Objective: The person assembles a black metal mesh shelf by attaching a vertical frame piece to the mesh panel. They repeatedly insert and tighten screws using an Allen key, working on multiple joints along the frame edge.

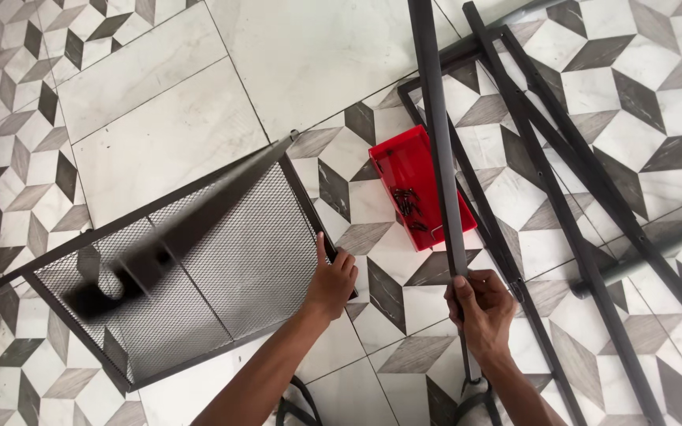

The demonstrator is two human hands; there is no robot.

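No packages, labels, signs or screens show anywhere on the tiled floor.

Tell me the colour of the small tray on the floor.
Red tray, seen in the head view.
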